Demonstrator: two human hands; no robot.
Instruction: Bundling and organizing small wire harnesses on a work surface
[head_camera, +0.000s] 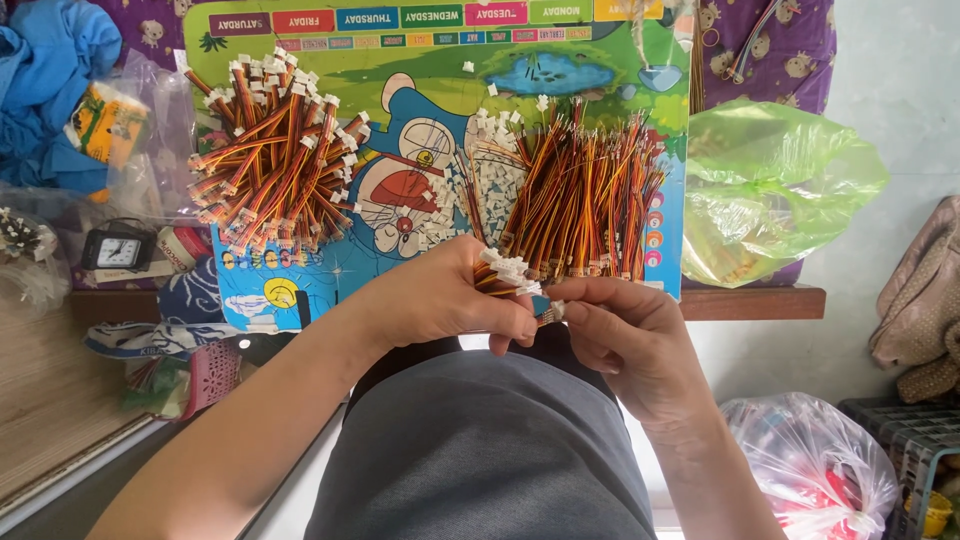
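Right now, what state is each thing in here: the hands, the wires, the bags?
left hand: closed around a small bundle of wires
right hand: pinching one white connector
left wire pile: heaped, connectors fitted
right wire pile: spread out
loose connectors: scattered on the board
green bag: crumpled

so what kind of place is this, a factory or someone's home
Most likely a home with piecework going on, not a factory: a cartoon weekday board serves as the worktop, household clutter like a small clock and a green plastic bag sits around, and both hands hold short wires.
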